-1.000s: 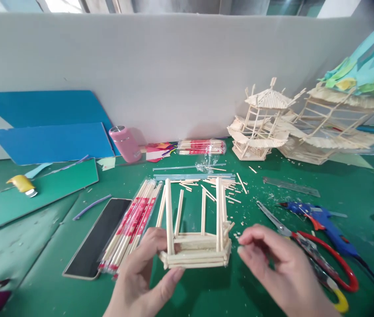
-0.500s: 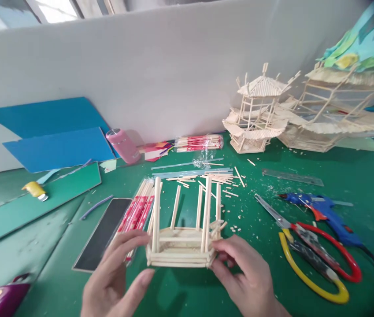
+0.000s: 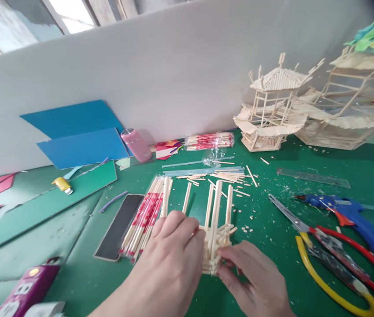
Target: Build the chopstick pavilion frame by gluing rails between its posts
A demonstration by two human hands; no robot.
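A small frame of pale wooden sticks point(image 3: 215, 237) stands before me, with upright posts rising from a several-sided base. My right hand point(image 3: 254, 275) pinches the base at its near right corner between thumb and fingers. Across the front left of the frame lies my left hand point(image 3: 176, 259), its fingers curled down over the base. Its fingertips and whatever they grip are hidden, as is much of the frame's left side. Left of the frame rests a wrapped pack of wooden sticks point(image 3: 143, 211), beside a dark phone point(image 3: 119, 226).
Yellow-and-red-handled scissors point(image 3: 330, 248) and a blue glue gun point(image 3: 348, 213) lie right. Behind are loose cut sticks point(image 3: 224, 177), a pink bottle point(image 3: 136, 145), another stick pack point(image 3: 209, 141) and a stick pavilion point(image 3: 271, 110). A purple power strip point(image 3: 28, 288) is at lower left.
My left hand has moved right and over the frame, its spread fingers now curled. My right hand stays at the right corner. The view has shifted left.
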